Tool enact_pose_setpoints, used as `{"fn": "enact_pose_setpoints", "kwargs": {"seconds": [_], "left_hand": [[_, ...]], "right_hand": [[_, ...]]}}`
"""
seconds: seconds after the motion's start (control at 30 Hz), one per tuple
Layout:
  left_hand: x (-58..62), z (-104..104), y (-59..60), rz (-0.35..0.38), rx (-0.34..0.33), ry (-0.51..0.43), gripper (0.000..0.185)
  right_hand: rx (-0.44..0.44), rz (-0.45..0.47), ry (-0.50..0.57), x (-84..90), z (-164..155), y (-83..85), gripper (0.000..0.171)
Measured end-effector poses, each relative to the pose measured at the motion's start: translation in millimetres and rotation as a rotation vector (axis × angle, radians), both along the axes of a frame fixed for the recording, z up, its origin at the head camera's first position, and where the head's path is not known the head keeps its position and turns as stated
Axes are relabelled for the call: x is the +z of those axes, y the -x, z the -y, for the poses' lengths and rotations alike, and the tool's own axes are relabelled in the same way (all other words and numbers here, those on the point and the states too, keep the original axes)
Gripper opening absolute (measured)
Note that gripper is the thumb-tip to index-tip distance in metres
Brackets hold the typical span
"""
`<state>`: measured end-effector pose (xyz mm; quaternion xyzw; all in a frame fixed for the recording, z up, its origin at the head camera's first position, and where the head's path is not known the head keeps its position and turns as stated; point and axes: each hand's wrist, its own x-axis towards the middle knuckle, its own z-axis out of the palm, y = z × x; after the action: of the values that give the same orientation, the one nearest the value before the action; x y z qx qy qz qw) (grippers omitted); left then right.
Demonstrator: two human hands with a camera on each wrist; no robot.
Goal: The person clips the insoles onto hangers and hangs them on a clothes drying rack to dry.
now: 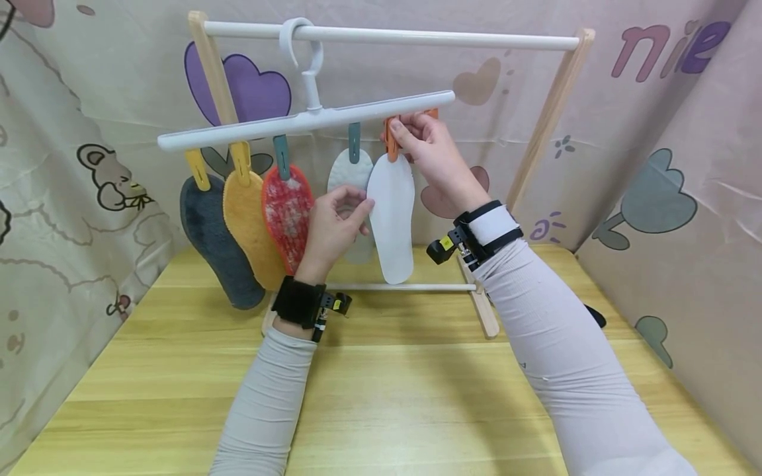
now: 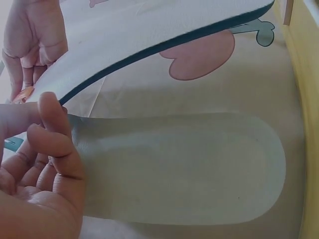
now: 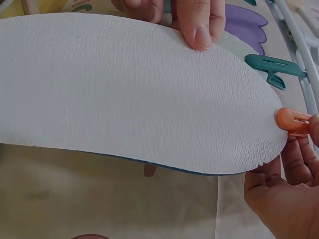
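Observation:
A white plastic clip hanger (image 1: 321,119) hangs tilted from the rail, its right end higher. My right hand (image 1: 437,149) pinches an orange clip (image 1: 391,140), which sits at the top of a white insole (image 1: 393,225) with a dark edge. At that insole's upper left edge, my left hand (image 1: 338,221) pinches it between thumb and fingers. Behind it hangs a pale insole (image 2: 184,169) from a teal clip (image 3: 274,64). Further left hang a red patterned insole (image 1: 287,211), a yellow insole (image 1: 247,218) and a dark grey insole (image 1: 211,238).
A rack with a white top rail (image 1: 417,38) and wooden side posts (image 1: 550,119) stands on the wood-grain table (image 1: 369,403). Its lower bar (image 1: 428,287) runs near the tabletop. Printed cloth (image 1: 673,277) surrounds the table. A small black object (image 1: 596,316) lies beside my right sleeve.

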<state>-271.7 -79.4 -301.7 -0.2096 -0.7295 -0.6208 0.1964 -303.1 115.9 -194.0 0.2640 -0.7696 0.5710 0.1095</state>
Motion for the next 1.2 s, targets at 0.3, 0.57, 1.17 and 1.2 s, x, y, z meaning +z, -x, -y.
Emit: {"fn": "enact_pose_setpoints", "kwargs": {"seconds": [0.3, 0.57, 1.17, 1.2], "left_hand": [[1.2, -1.2, -1.5, -0.012, 0.006, 0.002, 0.022], [1.7, -1.3, -2.3, -0.015, 0.015, -0.008, 0.023], [1.3, -0.2, -1.3, -0.002, 0.029, -0.021, 0.021], [1.2, -0.2, -1.0, 0.0, 0.031, -0.02, 0.021]], "right_hand": [[0.025, 0.034, 0.02, -2.9, 2.4, 0.6, 0.036], [0.029, 0.061, 0.042, -4.4, 4.0, -1.0, 0.035], [0.031, 0.113, 0.076, -9.7, 4.7, -1.6, 0.043], [0.025, 0.108, 0.067, -9.8, 4.1, -1.5, 0.043]]}}
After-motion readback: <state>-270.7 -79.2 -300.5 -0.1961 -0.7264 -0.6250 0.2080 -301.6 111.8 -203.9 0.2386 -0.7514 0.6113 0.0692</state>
